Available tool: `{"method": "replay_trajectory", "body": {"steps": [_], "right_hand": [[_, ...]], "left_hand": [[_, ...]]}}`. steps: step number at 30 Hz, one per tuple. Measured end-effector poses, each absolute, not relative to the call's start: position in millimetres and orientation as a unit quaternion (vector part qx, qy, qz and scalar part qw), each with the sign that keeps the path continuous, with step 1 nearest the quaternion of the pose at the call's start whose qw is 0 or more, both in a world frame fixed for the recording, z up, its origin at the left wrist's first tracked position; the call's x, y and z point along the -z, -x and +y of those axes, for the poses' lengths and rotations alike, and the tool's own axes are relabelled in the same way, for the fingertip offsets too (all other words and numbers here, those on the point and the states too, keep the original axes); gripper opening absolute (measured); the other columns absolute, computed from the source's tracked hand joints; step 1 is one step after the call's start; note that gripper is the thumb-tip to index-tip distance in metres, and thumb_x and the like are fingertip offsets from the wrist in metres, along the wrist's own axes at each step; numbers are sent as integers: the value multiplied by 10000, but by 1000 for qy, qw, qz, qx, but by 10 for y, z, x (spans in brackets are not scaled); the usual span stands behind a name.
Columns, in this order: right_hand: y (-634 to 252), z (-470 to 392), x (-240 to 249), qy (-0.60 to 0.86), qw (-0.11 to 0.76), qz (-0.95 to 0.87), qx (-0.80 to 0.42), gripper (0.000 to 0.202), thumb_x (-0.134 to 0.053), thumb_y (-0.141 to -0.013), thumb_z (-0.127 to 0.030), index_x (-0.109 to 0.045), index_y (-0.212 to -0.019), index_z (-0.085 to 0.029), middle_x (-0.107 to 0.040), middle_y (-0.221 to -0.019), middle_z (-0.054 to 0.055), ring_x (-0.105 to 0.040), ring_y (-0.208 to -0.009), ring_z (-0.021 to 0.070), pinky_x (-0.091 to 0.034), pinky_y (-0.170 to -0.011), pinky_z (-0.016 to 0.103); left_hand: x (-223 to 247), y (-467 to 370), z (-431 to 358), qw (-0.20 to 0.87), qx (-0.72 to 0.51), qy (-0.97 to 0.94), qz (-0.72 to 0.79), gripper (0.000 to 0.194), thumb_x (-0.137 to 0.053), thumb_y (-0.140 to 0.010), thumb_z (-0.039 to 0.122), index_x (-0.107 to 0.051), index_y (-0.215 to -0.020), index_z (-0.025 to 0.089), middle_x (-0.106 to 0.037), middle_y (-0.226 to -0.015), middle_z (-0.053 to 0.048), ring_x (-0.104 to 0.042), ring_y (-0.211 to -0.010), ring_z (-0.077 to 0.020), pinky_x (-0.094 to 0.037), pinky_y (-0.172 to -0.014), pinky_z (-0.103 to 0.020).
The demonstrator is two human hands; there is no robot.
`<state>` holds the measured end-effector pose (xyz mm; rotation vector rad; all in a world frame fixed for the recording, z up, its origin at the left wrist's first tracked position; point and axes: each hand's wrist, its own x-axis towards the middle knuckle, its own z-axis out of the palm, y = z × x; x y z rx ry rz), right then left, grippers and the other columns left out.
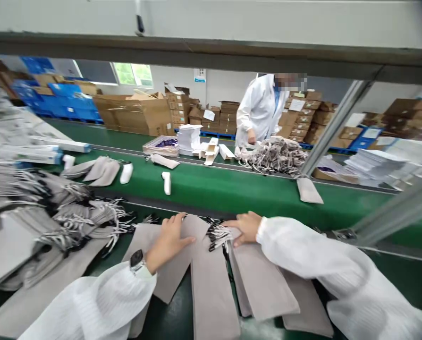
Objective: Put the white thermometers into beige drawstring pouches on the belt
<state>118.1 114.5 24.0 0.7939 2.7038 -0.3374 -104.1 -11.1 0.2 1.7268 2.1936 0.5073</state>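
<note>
Several flat grey drawstring pouches (211, 288) lie fanned out in front of me, with their dark and white cord ends (218, 236) bunched at the top. My left hand (168, 243), a watch on its wrist, rests on the upper part of the pouches at left, thumb spread away from the fingers. At the right, my right hand (245, 229) grips the top of a grey pouch (264, 278) beside the cords; its fingertips are partly hidden. Stacked pouches (30, 231) with tangled cords fill the left side.
Beyond runs a green conveyor belt (211, 182) carrying pouches and small white devices (166, 183). A heap of pouches (278, 153) sits before a person in a white coat (258, 111). A slanted metal post (333, 127) stands at right; a shelf beam (197, 52) crosses above. Cartons (136, 113) stand behind.
</note>
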Motion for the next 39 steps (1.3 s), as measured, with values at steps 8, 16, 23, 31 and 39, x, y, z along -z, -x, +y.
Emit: {"method": "replay_trajectory", "body": {"steps": [8, 16, 23, 31, 39], "right_hand": [[-1069, 750, -551, -180, -115, 941, 264, 794, -508, -710, -540, -161, -1345, -215, -411, -1242, 119, -423, -1102, 236, -359, -879, 361], [-739, 683, -936, -127, -173, 832, 511, 298, -457, -780, -460, -522, -707, -179, -499, -593, 5, -455, -501, 102, -357, -449, 212], [-558, 826, 0, -97, -51, 992, 57, 163, -522, -772, -332, -604, -808, -195, -556, -791, 65, -520, -769, 206, -405, -691, 360], [489, 465, -690, 10, -103, 994, 43, 300, -427, -825, -320, -501, -1088, -197, -526, -1017, 98, -472, -954, 211, -373, -823, 349], [2412, 231, -582, -240, 10, 925, 294, 382, -383, -847, -406, -530, -1015, -96, -569, -960, 98, -552, -845, 180, -440, -723, 333]], "left_hand": [[-372, 744, -616, 183, -370, -625, 662, 358, -409, -813, 175, -374, -1165, 233, -529, -903, -18, -521, -819, -151, -436, -739, -281], [-357, 1350, -1456, 30, -300, -571, 764, 310, -391, -852, 282, -388, -1152, 203, -485, -1150, -66, -464, -1046, -171, -409, -870, -295], [75, 2266, -1679, -122, -46, -411, 902, 352, -536, -696, 187, -494, -1016, 49, -482, -999, -190, -455, -967, -331, -425, -747, -446], [-81, 2181, -1573, -108, -15, -423, 900, 250, -568, -654, 154, -548, -904, 151, -520, -887, -103, -507, -842, -255, -455, -624, -326], [-165, 2885, -1791, -292, -58, -388, 872, 636, -499, -710, 416, -346, -1187, 24, -398, -1207, -226, -363, -1126, -338, -362, -864, -399]]}}
